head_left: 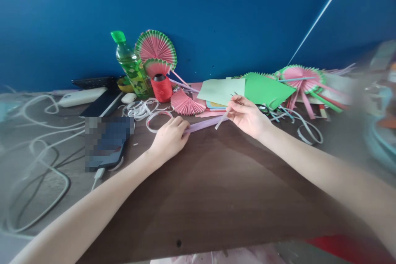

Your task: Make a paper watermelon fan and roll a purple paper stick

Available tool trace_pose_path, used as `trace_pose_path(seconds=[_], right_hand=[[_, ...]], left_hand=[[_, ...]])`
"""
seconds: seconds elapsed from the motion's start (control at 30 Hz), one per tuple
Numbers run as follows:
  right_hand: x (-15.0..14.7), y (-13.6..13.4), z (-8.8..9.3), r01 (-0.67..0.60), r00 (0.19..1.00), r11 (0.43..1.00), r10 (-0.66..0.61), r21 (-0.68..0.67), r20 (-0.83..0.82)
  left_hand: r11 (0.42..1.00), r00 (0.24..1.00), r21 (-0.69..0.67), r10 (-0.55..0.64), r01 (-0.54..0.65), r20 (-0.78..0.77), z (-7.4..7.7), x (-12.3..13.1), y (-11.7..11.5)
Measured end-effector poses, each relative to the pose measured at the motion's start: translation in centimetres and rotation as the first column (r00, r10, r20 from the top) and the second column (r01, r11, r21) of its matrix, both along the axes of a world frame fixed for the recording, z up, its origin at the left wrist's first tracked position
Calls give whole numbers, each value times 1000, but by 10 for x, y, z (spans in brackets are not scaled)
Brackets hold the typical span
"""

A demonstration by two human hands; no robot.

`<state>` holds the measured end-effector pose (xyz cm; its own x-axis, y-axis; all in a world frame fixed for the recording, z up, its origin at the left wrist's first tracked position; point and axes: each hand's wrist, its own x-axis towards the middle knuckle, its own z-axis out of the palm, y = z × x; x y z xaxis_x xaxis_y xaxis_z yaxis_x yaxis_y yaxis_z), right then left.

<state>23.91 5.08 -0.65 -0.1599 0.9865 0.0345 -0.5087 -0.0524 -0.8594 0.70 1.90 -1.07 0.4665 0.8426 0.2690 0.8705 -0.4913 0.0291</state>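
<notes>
My left hand (171, 137) rests on the dark table with its fingers curled down on one end of a purple paper strip (204, 124). A roll of tape (152, 121) lies beside its fingertips. My right hand (246, 115) is raised just past the strip's other end. Its fingers pinch a short whitish strip (221, 120) that hangs down and to the left. A thin dark tip (236, 93) shows above these fingers; I cannot make out what it belongs to.
Against the blue wall stand a green bottle (131, 66), a red thread spool (162, 88) and pink-green paper fans (156, 47). Green sheets (266, 90) lie behind my right hand. A phone (108, 144) and white cables (58, 181) are at left, offcuts (305, 128) at right.
</notes>
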Motion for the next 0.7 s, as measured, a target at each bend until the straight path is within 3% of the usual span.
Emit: trace_pose_path(seconds=[0.2, 0.47, 0.7], right_hand=[[-3, -2, 3, -11, 1000, 1000, 11, 15, -2], [-18, -15, -3, -48, 996, 999, 46, 26, 82], [-30, -30, -7, -70, 981, 997, 72, -15, 181]], left_hand=[[996, 998, -94, 16, -9, 69, 0, 20, -22], [997, 999, -64, -38, 40, 32, -3, 37, -56], [968, 965, -47, -243, 248, 101, -9, 45, -74]])
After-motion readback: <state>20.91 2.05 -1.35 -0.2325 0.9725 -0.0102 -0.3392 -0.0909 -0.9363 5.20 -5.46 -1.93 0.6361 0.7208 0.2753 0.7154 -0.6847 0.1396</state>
